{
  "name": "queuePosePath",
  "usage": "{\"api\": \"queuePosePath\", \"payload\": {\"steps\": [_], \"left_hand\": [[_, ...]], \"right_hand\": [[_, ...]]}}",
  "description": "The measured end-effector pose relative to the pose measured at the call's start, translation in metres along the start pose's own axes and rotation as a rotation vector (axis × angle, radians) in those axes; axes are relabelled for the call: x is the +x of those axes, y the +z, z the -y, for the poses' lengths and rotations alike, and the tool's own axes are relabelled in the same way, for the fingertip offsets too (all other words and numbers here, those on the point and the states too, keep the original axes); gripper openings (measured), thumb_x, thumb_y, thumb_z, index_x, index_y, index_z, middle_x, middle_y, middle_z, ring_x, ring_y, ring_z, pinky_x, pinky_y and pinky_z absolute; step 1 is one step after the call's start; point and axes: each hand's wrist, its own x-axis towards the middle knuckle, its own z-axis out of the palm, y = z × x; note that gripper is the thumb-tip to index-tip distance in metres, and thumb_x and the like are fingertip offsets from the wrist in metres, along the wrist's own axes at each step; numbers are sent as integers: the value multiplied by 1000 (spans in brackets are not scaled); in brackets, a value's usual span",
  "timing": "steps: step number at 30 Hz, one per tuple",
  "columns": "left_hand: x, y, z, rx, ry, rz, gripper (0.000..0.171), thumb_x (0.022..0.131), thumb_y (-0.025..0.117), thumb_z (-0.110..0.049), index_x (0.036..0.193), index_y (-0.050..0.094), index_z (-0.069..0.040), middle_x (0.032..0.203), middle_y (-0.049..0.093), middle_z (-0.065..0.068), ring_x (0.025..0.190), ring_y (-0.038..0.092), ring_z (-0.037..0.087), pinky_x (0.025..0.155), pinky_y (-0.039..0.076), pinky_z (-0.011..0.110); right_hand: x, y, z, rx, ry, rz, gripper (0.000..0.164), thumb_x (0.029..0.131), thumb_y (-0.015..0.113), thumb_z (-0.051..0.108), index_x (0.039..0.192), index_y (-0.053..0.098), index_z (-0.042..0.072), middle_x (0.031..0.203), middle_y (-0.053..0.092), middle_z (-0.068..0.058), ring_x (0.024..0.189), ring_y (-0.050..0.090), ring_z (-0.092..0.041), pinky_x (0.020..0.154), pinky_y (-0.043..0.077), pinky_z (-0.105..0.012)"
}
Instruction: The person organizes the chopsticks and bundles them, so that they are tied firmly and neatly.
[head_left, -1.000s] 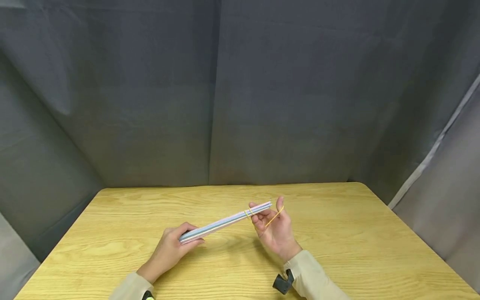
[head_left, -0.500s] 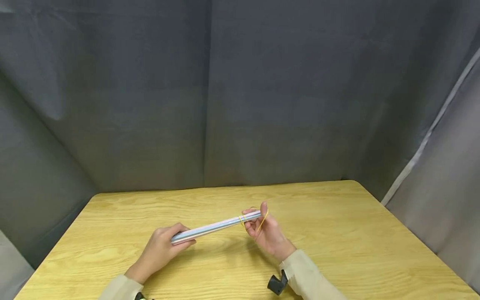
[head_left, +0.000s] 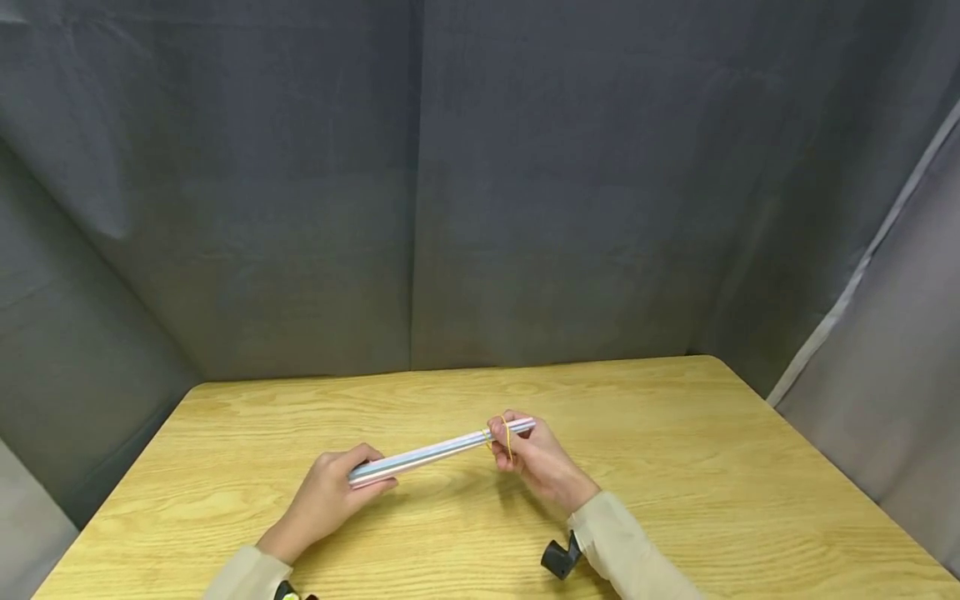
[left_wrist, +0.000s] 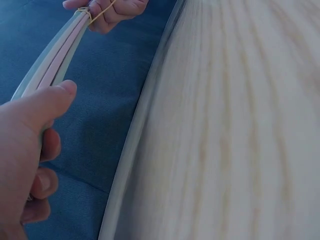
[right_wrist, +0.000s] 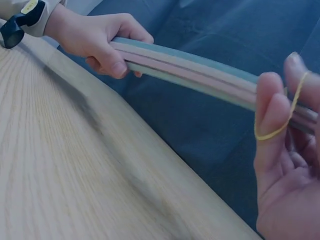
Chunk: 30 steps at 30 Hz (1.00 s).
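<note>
Left hand [head_left: 326,500] grips one end and right hand [head_left: 542,462] pinches the other of a slim, striped pink, white and blue-green stack [head_left: 420,457], held above the wood-grained surface [head_left: 240,433], short of its far edge. Thin yellow elastic band [right_wrist: 291,118] loops over the right fingers. Apparent step: banding; next calls for freeing fingers. Yellow wrist label [right_wrist: 30,6]: illegible.

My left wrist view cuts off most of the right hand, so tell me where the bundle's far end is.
Observer: In the head view, the bundle of pastel sticks ends past the fingertips of the right hand.
Operator: Now trace the yellow rubber band beyond my frame.
Observer: The right wrist view shows it running across that hand's digits.
Operator: Report on the right cuff.
Observer: The head view shows a black device beside it.
</note>
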Motion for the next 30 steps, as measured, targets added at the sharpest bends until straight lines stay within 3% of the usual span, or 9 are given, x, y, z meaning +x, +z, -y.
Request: {"api": "queuePosePath", "payload": {"steps": [10, 24, 30], "left_hand": [[2, 0, -3, -3, -47, 37, 24, 73, 84, -21, 87, 65, -16, 74, 70, -3, 58, 50, -7, 50, 43, 15], [-1, 2, -9, -91, -128, 98, 21, 76, 82, -18, 87, 65, -17, 75, 70, -3, 57, 49, -5, 50, 44, 18], [1, 2, -8, -105, -153, 85, 20, 75, 82, -17, 87, 65, -16, 73, 68, -5, 55, 46, -4, 48, 42, 19]], "right_hand": [[1, -13, 4, -82, 23, 82, 4, 96, 56, 4, 96, 57, 8, 74, 63, 3, 59, 59, -2, 57, 48, -15], [3, -25, 7, -191, 61, 179, 6, 97, 57, 10, 95, 55, 5, 83, 63, -1, 71, 60, -5, 68, 51, -19], [1, -25, 12, -299, 14, 124, 13, 96, 58, 10, 101, 46, 6, 100, 58, -4, 89, 58, -8, 83, 50, -24]]}}
